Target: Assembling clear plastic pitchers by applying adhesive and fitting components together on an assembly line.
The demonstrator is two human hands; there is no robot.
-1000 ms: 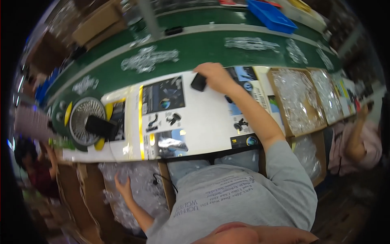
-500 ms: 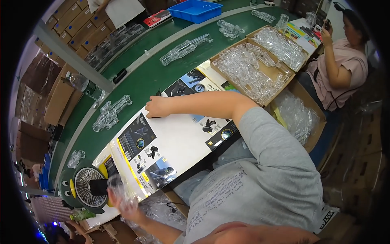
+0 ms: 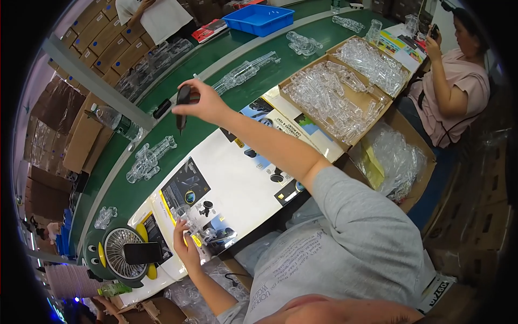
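My right hand (image 3: pixel 202 102) is raised over the green belt at the end of an outstretched arm. Its fingers are closed on a black handheld tool (image 3: pixel 183 102) with a thin tip pointing down; its exact kind is unclear. Lower down, my left hand (image 3: pixel 186 243) grips a clear plastic part (image 3: pixel 192 222), which is held above the near left end of the white printed board (image 3: pixel 237 186). Another clear plastic piece (image 3: pixel 151 158) lies on the green belt below the black tool.
Cardboard trays (image 3: pixel 372 100) of clear pieces stand at the right. A penguin-shaped fan (image 3: pixel 116 251) is near my left hand. A water bottle (image 3: pixel 116 120), blue bin (image 3: pixel 259 19) and metal post (image 3: pixel 97 81) lie beyond. A co-worker (image 3: pixel 453 81) sits at the right.
My right hand has lifted off the printed board and moved up and left with the black tool. My left hand has brought the clear plastic part from beside the fan onto the board's area.
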